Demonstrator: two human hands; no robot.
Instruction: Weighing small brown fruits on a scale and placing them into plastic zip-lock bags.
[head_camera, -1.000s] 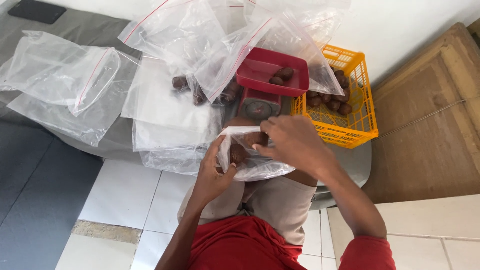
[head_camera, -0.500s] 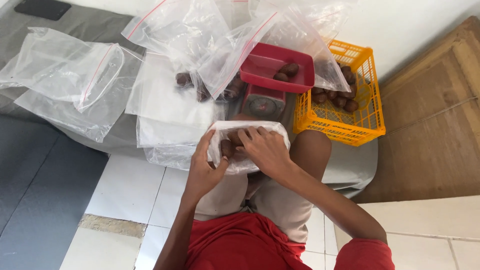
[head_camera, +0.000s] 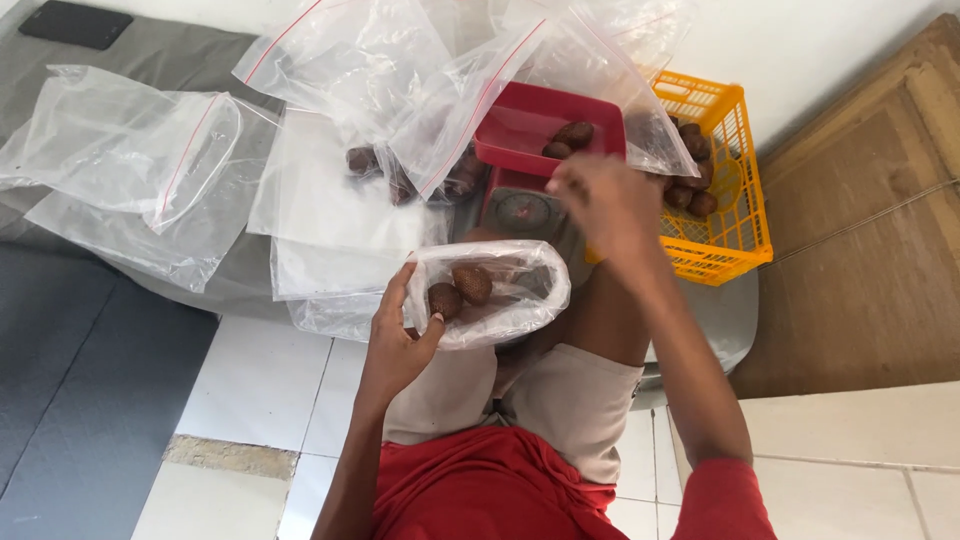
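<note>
bag: clear glossy plastic | basket: yellow plastic mesh | tray: red smooth plastic

The red tray is open on top. Loose plastic bags crowd its left side, and the yellow basket blocks its right.

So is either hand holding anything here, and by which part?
The left hand holds the clear bag of brown fruit by its open rim. The right hand holds nothing; it hovers near the red tray.
</note>
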